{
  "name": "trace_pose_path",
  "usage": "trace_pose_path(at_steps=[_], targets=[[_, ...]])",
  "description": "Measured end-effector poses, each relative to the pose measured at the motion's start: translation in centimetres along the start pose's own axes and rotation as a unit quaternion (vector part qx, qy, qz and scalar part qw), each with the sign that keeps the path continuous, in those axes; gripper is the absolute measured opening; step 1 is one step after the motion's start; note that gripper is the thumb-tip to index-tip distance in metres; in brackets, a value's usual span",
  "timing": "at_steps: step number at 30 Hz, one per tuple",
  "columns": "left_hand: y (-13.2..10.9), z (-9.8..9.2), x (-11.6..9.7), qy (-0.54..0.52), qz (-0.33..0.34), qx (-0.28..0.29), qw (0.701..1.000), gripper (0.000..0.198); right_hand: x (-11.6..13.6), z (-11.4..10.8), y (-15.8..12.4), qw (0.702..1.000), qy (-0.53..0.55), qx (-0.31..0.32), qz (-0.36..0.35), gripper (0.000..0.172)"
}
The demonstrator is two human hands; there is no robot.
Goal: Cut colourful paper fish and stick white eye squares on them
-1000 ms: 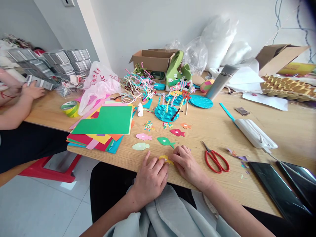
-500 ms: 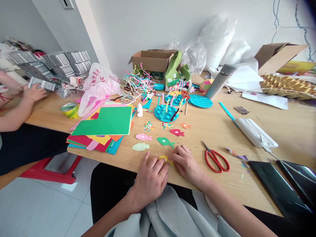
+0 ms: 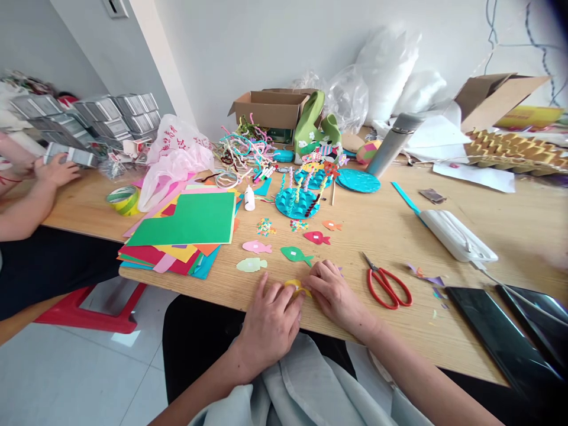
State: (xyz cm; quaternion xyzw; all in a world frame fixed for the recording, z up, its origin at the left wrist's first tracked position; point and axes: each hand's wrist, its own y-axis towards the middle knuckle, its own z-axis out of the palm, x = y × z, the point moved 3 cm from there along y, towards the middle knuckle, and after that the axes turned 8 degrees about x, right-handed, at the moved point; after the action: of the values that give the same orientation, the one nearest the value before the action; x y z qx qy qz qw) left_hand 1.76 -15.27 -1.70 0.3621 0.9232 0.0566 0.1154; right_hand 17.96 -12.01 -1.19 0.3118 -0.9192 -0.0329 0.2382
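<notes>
A small yellow paper fish (image 3: pixel 296 285) lies at the table's front edge, partly covered by my fingers. My left hand (image 3: pixel 275 313) rests palm down over its near side, fingertips pressing on it and one outer finger stretched away. On the other side, my right hand (image 3: pixel 331 290) has its fingers closed together at the fish's right end. Beyond my hands are more paper fish: green (image 3: pixel 296 255), pale green (image 3: pixel 252 264), pink (image 3: pixel 256 247), red (image 3: pixel 316 238) and orange (image 3: pixel 332 225). Several carry a small white patch. Red-handled scissors (image 3: pixel 387 284) lie right of my right hand.
Coloured paper sheets (image 3: pixel 204 216) are stacked at left, near yellow tape (image 3: pixel 123 200). A glue bottle (image 3: pixel 249 198), confetti piles (image 3: pixel 265 226) and a blue base with twisted stems (image 3: pixel 295 204) stand ahead. Rightward are a white power bank (image 3: pixel 459 235) and dark phone (image 3: pixel 492 325). Another person's hand (image 3: pixel 57 170) holds a grey box.
The view has shifted slightly. My hands stay on the yellow paper fish with hardly any visible movement.
</notes>
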Motion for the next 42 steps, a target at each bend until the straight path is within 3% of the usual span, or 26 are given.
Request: trace_pose_path(at_steps=[42], targets=[[0.03,0.22,0.21,0.011,-0.004,0.011,1.000,0.035,-0.35,0.27,0.17,1.000,0.019,0.010,0.002,0.024]])
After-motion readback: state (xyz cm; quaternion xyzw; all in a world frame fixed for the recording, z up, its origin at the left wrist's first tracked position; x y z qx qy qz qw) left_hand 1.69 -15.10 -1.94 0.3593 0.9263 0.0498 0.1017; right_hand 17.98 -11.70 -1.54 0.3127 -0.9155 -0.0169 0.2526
